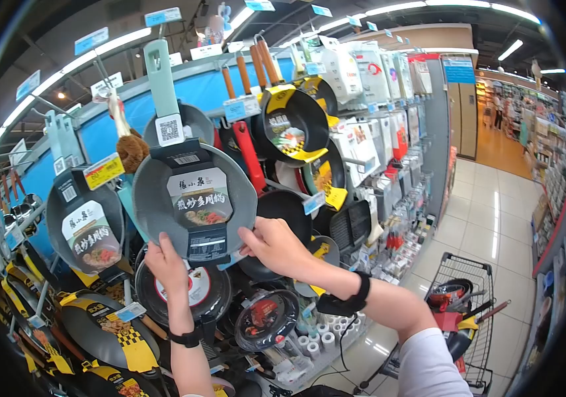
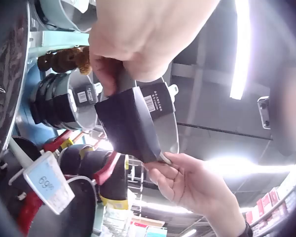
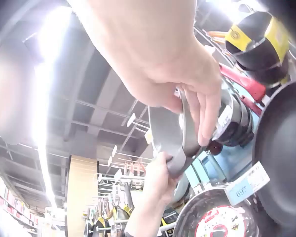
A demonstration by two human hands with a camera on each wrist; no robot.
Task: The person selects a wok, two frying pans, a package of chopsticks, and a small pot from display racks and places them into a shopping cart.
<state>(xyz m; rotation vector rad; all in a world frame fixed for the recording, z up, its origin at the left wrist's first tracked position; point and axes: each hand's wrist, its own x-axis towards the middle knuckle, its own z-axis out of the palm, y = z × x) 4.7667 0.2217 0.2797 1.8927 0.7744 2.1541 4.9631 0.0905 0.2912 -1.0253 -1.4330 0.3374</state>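
A grey frying pan (image 1: 145,198) with a mint-green handle (image 1: 159,76) is held upright before the display, its inside facing me. Round its middle runs a dark cardboard sleeve (image 1: 197,195) with a printed label. My left hand (image 1: 167,266) grips the pan's lower left rim, thumb on the near side. On the lower right rim my right hand (image 1: 276,246) pinches the edge; in the right wrist view its fingers (image 3: 207,111) curl over the pan wall. The left wrist view shows the sleeve's dark underside between both hands.
A matching grey pan (image 1: 84,225) hangs at left beside a yellow price tag (image 1: 104,170). Black pans with yellow sleeves (image 1: 293,122) hang at right, and a lidded pan (image 1: 184,291) hangs below. A loaded shopping cart (image 1: 461,317) stands in the tiled aisle.
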